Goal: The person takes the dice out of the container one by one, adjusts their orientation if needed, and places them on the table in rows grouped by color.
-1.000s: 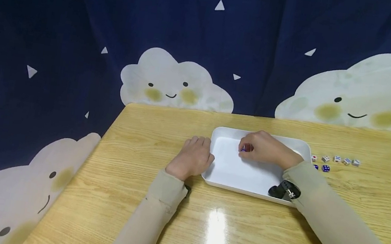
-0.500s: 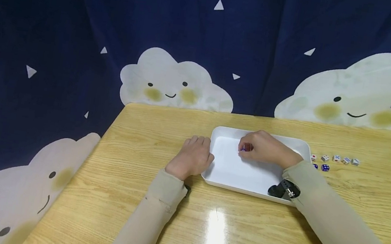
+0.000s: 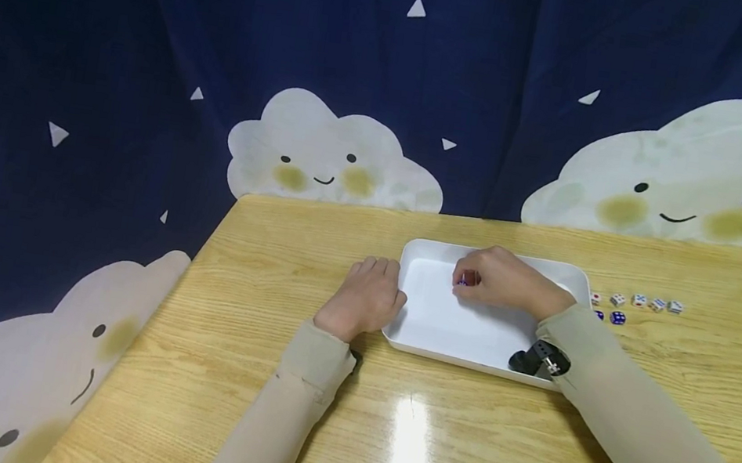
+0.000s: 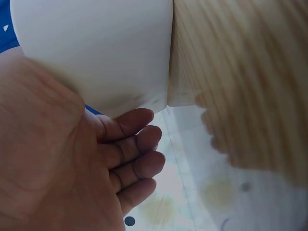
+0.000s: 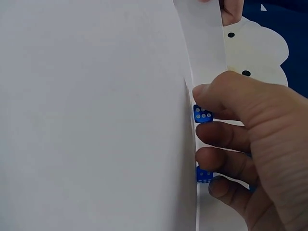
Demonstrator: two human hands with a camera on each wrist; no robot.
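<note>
A shallow white rectangular tray [image 3: 456,334] lies on the wooden table. My left hand [image 3: 368,294] grips its left rim; in the left wrist view the curled fingers [image 4: 139,168] lie along the outside of the tray wall [image 4: 96,48]. Inside the tray, toward the back, my right hand [image 3: 499,280] reaches down. Seen from the right wrist, its thumb and forefinger pinch a blue die [image 5: 202,115] with white pips close to the tray floor. A second blue die [image 5: 204,174] shows between the lower fingers, partly covered by them.
Right of the tray, several white dice [image 3: 639,301] with red or blue marks stand in a row. In front of them sit two blue dice [image 3: 617,318]. A dark blue curtain [image 3: 491,82] with smiling clouds hangs behind the table [image 3: 265,272].
</note>
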